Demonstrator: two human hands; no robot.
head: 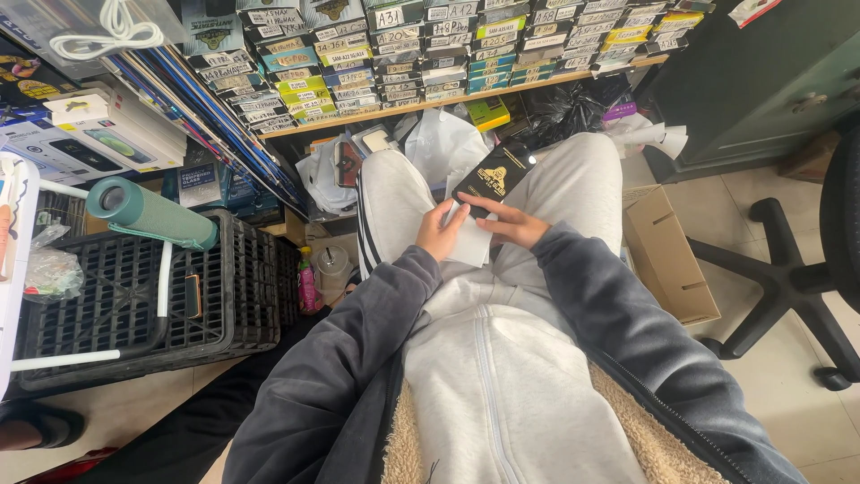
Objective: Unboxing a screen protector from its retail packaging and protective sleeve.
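Observation:
I sit with my knees up in light grey trousers. Over my lap my left hand (439,231) holds a white flat sheet (470,244) by its left edge. My right hand (507,220) pinches a black flat packet with gold print (495,173) at its lower end, thumb on top. The black packet rests tilted against the white sheet, and the two hands nearly touch.
A black plastic crate (134,305) with a green cylindrical speaker (148,212) on it stands at the left. Shelves of labelled small boxes (430,49) fill the back. An open cardboard box (667,260) and an office chair base (788,282) are at the right. Small bottles (322,273) stand on the floor.

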